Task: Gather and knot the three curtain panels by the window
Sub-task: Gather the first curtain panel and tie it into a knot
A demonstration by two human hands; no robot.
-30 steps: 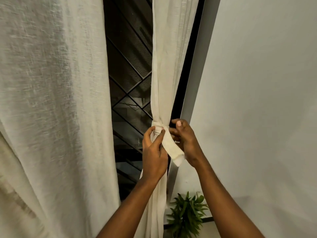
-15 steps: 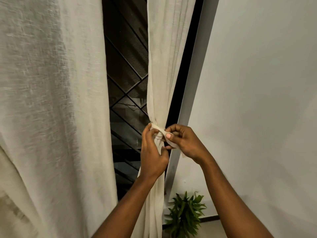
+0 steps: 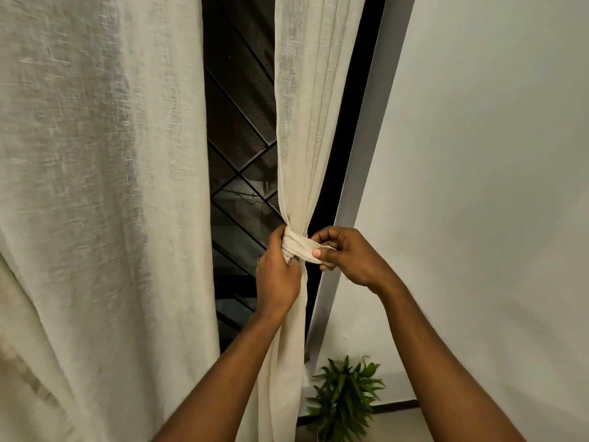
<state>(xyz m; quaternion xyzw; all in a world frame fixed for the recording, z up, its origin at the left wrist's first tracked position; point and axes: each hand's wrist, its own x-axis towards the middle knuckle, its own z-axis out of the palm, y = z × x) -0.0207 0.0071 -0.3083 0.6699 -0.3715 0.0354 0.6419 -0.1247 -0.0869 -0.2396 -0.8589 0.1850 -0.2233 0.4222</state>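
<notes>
step: knotting the gathered curtain panel (image 3: 306, 129) beside the window frame (image 3: 360, 173) | left hand (image 3: 277, 275) is gripping the bundle under the tie band (image 3: 298, 247) | right hand (image 3: 347, 256) is pinching the band's free end | cloth seems light, soft, slipping easily; holding close to the wrap is safest

Single head view, close, facing window (image 3: 239, 154) ahead.

- Wide curtain panel (image 3: 95, 202) hangs left; gathered panel (image 3: 306, 122) hangs right of it.
- Window grille (image 3: 242, 173) sits behind, between the 2 panels.
- Wall (image 3: 478, 154) lies right.
- Plant (image 3: 345, 398) stands below, against the wall.
</notes>
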